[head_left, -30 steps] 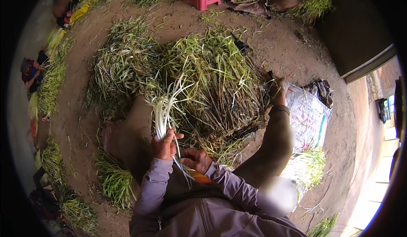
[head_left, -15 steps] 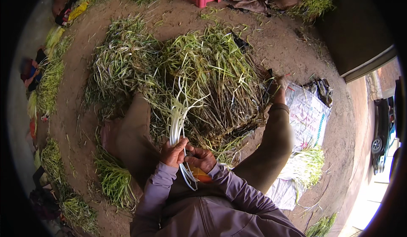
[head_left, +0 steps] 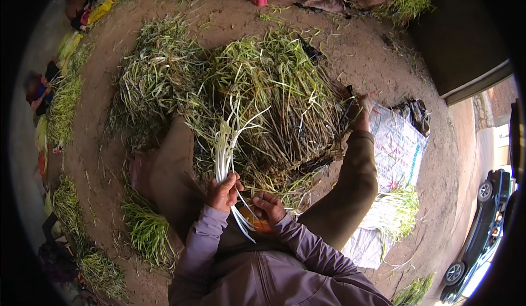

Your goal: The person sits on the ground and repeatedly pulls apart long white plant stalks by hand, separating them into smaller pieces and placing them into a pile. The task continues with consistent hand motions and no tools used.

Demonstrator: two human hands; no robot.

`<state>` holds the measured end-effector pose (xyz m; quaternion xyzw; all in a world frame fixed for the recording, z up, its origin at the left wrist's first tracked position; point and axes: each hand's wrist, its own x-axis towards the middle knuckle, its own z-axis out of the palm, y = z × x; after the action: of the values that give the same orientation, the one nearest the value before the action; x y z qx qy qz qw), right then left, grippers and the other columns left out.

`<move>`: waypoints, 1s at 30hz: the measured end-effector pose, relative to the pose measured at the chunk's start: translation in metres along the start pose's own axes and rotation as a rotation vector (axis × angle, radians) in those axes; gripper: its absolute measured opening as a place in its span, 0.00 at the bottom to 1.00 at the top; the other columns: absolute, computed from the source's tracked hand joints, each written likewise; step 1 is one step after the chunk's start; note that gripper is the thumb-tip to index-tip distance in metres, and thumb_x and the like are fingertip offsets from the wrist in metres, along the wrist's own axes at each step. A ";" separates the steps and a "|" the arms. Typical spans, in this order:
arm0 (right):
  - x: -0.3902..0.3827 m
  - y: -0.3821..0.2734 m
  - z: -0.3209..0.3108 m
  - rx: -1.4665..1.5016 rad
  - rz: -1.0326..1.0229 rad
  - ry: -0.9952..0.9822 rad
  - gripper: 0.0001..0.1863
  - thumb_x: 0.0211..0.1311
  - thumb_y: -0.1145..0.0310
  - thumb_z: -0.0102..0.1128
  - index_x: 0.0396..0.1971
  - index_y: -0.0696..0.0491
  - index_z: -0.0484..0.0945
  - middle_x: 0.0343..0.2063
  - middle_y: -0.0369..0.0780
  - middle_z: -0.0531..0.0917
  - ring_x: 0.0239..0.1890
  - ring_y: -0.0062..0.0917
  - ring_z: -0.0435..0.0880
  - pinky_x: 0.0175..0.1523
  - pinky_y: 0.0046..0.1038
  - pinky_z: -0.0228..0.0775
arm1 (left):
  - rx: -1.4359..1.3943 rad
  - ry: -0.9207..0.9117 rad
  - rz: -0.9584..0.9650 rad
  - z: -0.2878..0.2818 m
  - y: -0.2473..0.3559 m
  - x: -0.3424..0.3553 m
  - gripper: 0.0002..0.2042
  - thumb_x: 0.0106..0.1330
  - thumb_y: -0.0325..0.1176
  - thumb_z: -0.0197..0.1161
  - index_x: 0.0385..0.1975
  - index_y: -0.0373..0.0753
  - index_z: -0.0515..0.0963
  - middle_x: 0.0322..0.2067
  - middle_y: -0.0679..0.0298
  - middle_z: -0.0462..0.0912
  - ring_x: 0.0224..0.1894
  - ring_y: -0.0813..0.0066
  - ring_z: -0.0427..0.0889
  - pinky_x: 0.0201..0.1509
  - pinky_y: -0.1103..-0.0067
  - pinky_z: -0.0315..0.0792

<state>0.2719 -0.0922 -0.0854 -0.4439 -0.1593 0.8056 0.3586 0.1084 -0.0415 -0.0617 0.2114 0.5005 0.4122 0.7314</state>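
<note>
Evidently we have the bunch of white stalks (head_left: 223,155) in front of our body, loose tops splaying toward the big heap (head_left: 276,81) and lower ends hanging below the grip. Our left hand (head_left: 222,192) is wrapped round it; our right hand (head_left: 268,208) sits just beside, fingers curled in, and whether it pinches a strand we cannot tell. To work well, we should hold firmly enough that nothing slips, yet gently enough not to bruise the stems, ease any stray strand along its length rather than sideways, and keep the lower ends even.
</note>
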 end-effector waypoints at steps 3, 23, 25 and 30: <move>-0.008 0.003 -0.008 0.164 -0.040 -0.095 0.09 0.58 0.65 0.50 0.29 0.56 0.72 0.12 0.32 0.69 0.13 0.14 0.63 0.20 0.18 0.57 | -0.035 0.050 0.040 0.000 0.003 0.003 0.12 0.60 0.40 0.57 0.32 0.37 0.70 0.18 0.63 0.74 0.06 0.85 0.60 0.08 0.88 0.51; -0.061 -0.089 -0.081 -0.736 -0.199 0.118 0.06 0.57 0.72 0.49 0.35 0.55 0.70 0.19 0.40 0.76 0.15 0.23 0.72 0.22 0.22 0.65 | -0.119 0.138 -0.014 -0.034 0.006 0.002 0.12 0.58 0.43 0.59 0.31 0.40 0.71 0.16 0.68 0.72 0.08 0.85 0.63 0.10 0.86 0.55; -0.021 -0.041 -0.109 -1.926 -0.165 0.159 0.10 0.54 0.72 0.48 0.37 0.53 0.73 0.26 0.43 0.79 0.27 0.36 0.78 0.33 0.32 0.71 | -0.121 0.093 -0.030 -0.029 0.006 0.003 0.14 0.57 0.44 0.60 0.31 0.38 0.71 0.16 0.67 0.73 0.08 0.86 0.63 0.09 0.87 0.54; 0.037 -0.065 -0.051 -1.337 -0.652 0.122 0.12 0.55 0.69 0.46 0.38 0.53 0.74 0.32 0.46 0.78 0.36 0.39 0.77 0.40 0.34 0.70 | -0.048 0.094 -0.042 -0.018 0.012 -0.009 0.13 0.57 0.43 0.60 0.29 0.38 0.72 0.15 0.67 0.72 0.08 0.86 0.61 0.09 0.87 0.52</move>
<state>0.3298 -0.0237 -0.0991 -0.5415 -0.7187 0.3636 0.2410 0.0863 -0.0442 -0.0555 0.1638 0.5286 0.4182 0.7203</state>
